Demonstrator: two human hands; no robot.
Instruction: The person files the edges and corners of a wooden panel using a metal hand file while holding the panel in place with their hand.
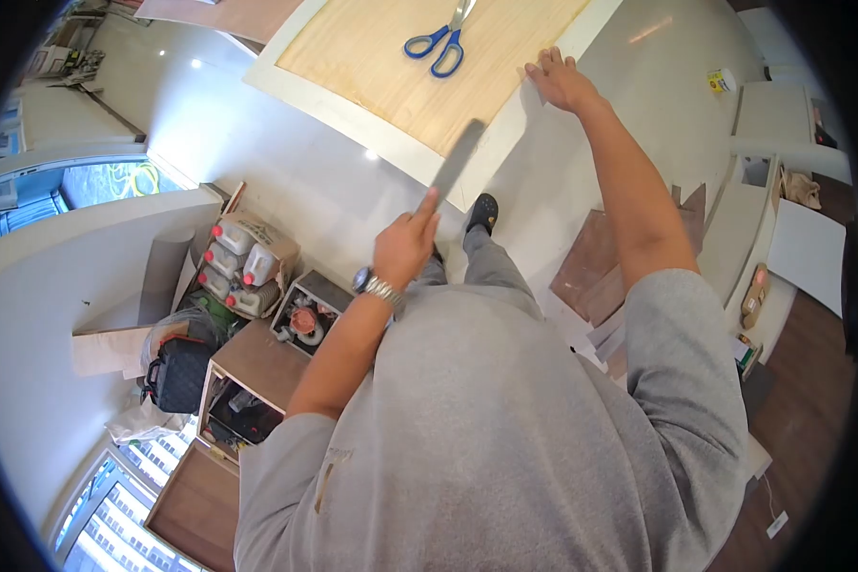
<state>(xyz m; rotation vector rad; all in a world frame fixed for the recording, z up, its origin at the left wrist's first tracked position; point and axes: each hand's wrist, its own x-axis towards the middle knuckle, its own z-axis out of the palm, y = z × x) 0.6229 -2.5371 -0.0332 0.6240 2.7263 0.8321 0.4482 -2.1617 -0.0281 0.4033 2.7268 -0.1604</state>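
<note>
Grey blade (458,156), handle hidden, blue-handled scissors (455,27), tips cut off

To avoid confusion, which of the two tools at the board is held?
The flat grey tool, in the left hand; the scissors lie on the board.

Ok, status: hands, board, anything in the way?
Left hand gripping flat tool; right hand on edge of board. Scissors lying on board, apart from tool.
</note>
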